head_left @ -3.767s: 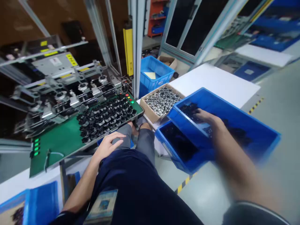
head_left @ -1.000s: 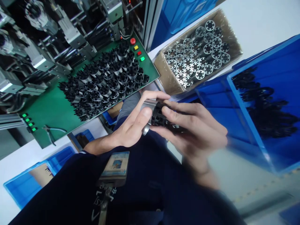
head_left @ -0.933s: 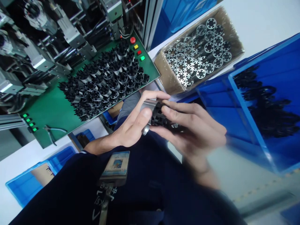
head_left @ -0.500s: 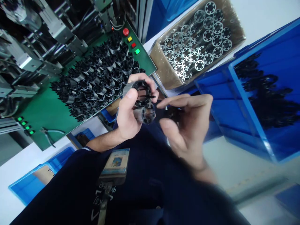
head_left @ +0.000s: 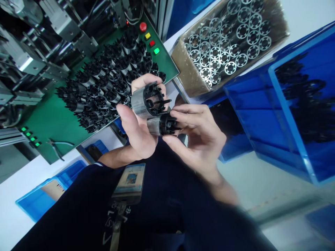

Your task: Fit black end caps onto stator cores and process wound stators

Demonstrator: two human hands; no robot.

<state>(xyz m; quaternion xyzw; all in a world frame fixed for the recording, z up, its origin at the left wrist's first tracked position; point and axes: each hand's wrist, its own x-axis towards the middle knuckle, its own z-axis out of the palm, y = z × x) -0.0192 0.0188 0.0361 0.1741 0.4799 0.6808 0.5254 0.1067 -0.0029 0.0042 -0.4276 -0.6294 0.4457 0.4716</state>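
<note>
- The left hand (head_left: 142, 137) cradles the upper cylinder (head_left: 140, 103), some fingers hidden behind it.
- The right hand (head_left: 201, 139) pinches the lower cylinder (head_left: 154, 126) by its black end, just nearer than the other; its left end's contact is unclear.
- At right, the blue bin (head_left: 292, 125) is cut off, its black parts (head_left: 309, 108) blurring together.

Pliers (head_left: 53, 143), pale blue handles spread apart, lying on green tabletop (head_left: 42, 118), left end. Four lit green buttons (head_left: 28, 134) in a row just left of them. Right end: round red button (head_left: 142, 27), then square yellow button (head_left: 148, 35), square red button (head_left: 152, 43), lit green button (head_left: 156, 51), in line. Silvery machine (head_left: 60, 21) upper left. White tabletop (head_left: 10, 198) lower left, blue bin (head_left: 32, 206) there, cardboard (head_left: 52, 190) inside. Pale floor (head_left: 251, 181) right.
</note>
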